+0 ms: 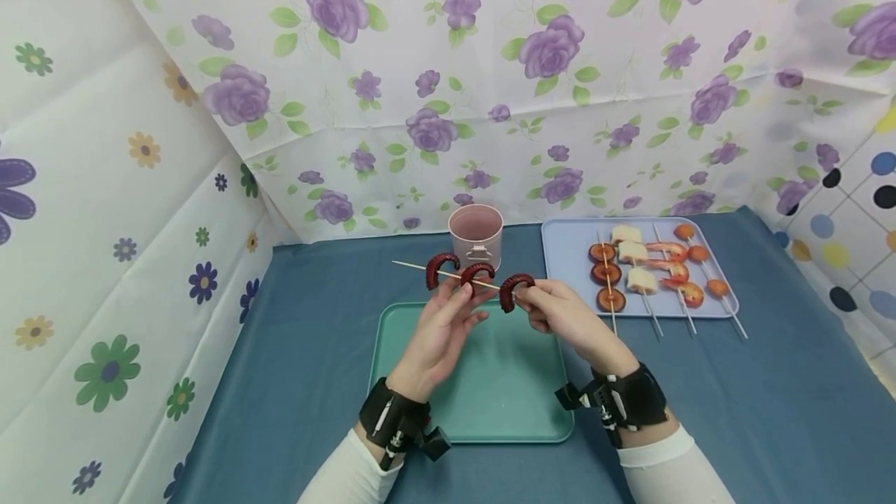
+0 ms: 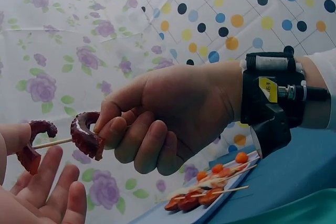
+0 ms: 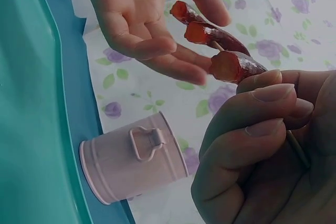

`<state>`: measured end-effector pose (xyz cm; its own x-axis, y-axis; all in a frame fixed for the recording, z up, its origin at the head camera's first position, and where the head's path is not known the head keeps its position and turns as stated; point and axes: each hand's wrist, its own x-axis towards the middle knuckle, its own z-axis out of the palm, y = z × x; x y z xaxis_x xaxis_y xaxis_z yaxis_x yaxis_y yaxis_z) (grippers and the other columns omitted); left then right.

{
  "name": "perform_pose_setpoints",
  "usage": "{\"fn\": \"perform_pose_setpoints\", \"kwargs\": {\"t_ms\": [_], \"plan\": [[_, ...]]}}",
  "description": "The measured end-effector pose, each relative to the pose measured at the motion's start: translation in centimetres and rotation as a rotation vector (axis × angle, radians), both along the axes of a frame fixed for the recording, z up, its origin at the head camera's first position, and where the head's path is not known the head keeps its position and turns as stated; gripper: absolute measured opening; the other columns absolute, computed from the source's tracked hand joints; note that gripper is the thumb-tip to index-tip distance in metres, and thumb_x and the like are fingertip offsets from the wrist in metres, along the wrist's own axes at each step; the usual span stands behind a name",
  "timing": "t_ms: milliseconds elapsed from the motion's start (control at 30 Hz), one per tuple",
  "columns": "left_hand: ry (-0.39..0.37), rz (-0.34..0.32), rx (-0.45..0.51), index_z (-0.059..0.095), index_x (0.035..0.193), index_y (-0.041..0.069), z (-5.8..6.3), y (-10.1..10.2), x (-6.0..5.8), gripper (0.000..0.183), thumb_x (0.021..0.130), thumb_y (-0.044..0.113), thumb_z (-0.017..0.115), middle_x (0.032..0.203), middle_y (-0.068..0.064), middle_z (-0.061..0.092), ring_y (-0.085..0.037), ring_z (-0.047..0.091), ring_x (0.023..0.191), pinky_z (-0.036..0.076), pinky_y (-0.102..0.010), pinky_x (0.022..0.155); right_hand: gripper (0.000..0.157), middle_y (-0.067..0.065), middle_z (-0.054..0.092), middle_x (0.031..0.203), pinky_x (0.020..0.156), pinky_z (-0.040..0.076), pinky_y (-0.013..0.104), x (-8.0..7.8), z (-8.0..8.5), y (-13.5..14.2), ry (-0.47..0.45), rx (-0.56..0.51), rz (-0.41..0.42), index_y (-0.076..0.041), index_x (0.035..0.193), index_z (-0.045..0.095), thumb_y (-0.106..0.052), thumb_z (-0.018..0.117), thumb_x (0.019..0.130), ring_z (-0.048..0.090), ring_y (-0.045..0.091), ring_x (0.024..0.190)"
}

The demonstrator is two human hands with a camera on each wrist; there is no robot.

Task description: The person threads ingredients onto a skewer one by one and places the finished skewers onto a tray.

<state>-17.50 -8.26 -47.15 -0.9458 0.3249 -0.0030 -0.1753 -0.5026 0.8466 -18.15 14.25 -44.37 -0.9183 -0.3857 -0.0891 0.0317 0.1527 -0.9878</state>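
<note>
My right hand (image 1: 560, 316) grips a bamboo skewer (image 1: 413, 264) close behind the nearest of three dark red, curved octopus tentacle pieces (image 1: 516, 291) threaded along it. In the right wrist view, the skewer's lower end shows beneath the curled fingers (image 3: 265, 129). My left hand (image 1: 439, 333) is at the middle piece (image 1: 477, 274), its thumb against that piece in the head view. Its other fingers (image 2: 44, 182) are spread and loosely bent below the skewer. The skewer's bare tip points left, above the green tray (image 1: 490, 411).
A pink metal bucket (image 1: 465, 228) with a small handle stands behind the hands. At right, a pale blue tray (image 1: 560, 236) bears several skewers, with mushroom slices (image 1: 606, 274), white chunks (image 1: 640, 280), shrimp (image 1: 672, 271) and orange balls (image 1: 717, 288). Floral cloth (image 1: 427, 84) hangs at the back.
</note>
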Motion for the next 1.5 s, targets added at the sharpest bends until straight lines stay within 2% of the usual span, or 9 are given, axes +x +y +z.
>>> {"fn": "perform_pose_setpoints", "kwargs": {"t_ms": [167, 433, 567, 667, 733, 1033, 1300, 1500], "plan": [[0.014, -0.030, -0.024, 0.046, 0.146, 0.010, 0.08, -0.08, 0.16, 0.037, 0.115, 0.027, 0.056, 0.142, -0.006, 0.062, -0.023, 0.058, 0.137, 0.046, -0.039, 0.106, 0.040, 0.001, 0.035, 0.065, 0.061, 0.032, 0.029, -0.05, -0.04, 0.05, -0.011, 0.008, -0.001, -0.004, 0.082, 0.051, -0.026, 0.047, 0.115, 0.034, 0.016, 0.055], [0.009, -0.006, -0.071, 0.048, 0.150, 0.014, -0.04, 0.08, 0.11, 0.038, 0.115, 0.026, 0.055, 0.137, -0.003, 0.065, -0.030, 0.055, 0.138, 0.045, -0.040, 0.104, 0.039, 0.002, 0.037, 0.066, 0.061, 0.032, 0.029, -0.14, -0.13, 0.24, -0.025, 0.006, -0.016, -0.005, 0.081, 0.052, -0.026, 0.049, 0.114, 0.035, 0.016, 0.057], [-0.010, 0.037, -0.097, 0.058, 0.138, 0.011, -0.16, 0.12, 0.17, 0.031, 0.114, 0.030, 0.058, 0.123, 0.000, 0.071, -0.023, 0.063, 0.128, 0.047, -0.040, 0.100, 0.040, 0.002, 0.036, 0.065, 0.061, 0.032, 0.029, -0.13, -0.18, 0.24, -0.021, 0.006, -0.007, -0.002, 0.081, 0.052, -0.025, 0.049, 0.114, 0.035, 0.016, 0.057], [-0.039, 0.067, -0.107, 0.064, 0.124, 0.013, -0.22, 0.10, 0.19, 0.023, 0.112, 0.032, 0.062, 0.113, 0.001, 0.072, -0.018, 0.067, 0.117, 0.049, -0.039, 0.097, 0.040, 0.001, 0.036, 0.064, 0.061, 0.032, 0.029, -0.13, -0.19, 0.15, -0.016, 0.020, 0.006, 0.001, 0.083, 0.051, -0.024, 0.049, 0.114, 0.035, 0.016, 0.056], [-0.048, 0.075, -0.111, 0.065, 0.117, 0.014, -0.29, 0.05, 0.12, 0.021, 0.111, 0.034, 0.064, 0.110, 0.002, 0.072, -0.018, 0.067, 0.113, 0.050, -0.038, 0.095, 0.040, 0.000, 0.036, 0.064, 0.061, 0.032, 0.029, -0.12, -0.20, 0.12, -0.015, 0.034, 0.009, -0.001, 0.082, 0.052, -0.025, 0.049, 0.114, 0.035, 0.016, 0.056], [-0.041, 0.068, -0.116, 0.063, 0.111, 0.018, -0.17, 0.14, 0.17, 0.013, 0.110, 0.030, 0.065, 0.109, 0.001, 0.071, -0.018, 0.067, 0.106, 0.049, -0.039, 0.091, 0.039, 0.000, 0.036, 0.064, 0.061, 0.032, 0.029, -0.11, -0.13, 0.22, 0.001, 0.031, 0.003, -0.005, 0.080, 0.052, -0.025, 0.049, 0.114, 0.036, 0.016, 0.056], [-0.062, 0.084, -0.144, 0.065, 0.106, 0.017, -0.17, 0.16, 0.21, 0.021, 0.109, 0.038, 0.066, 0.101, 0.001, 0.067, -0.017, 0.064, 0.098, 0.047, -0.039, 0.088, 0.040, 0.000, 0.035, 0.063, 0.061, 0.031, 0.029, 0.00, 0.02, 0.17, -0.012, 0.046, 0.012, -0.003, 0.081, 0.052, -0.026, 0.050, 0.113, 0.035, 0.016, 0.056], [-0.053, 0.075, -0.145, 0.064, 0.106, 0.016, -0.02, 0.18, 0.26, 0.023, 0.108, 0.039, 0.067, 0.100, 0.001, 0.065, -0.018, 0.061, 0.095, 0.046, -0.039, 0.085, 0.039, 0.000, 0.035, 0.063, 0.061, 0.031, 0.029, 0.00, 0.00, 0.20, -0.016, 0.043, 0.018, -0.006, 0.080, 0.052, -0.026, 0.050, 0.114, 0.034, 0.016, 0.056]]}}
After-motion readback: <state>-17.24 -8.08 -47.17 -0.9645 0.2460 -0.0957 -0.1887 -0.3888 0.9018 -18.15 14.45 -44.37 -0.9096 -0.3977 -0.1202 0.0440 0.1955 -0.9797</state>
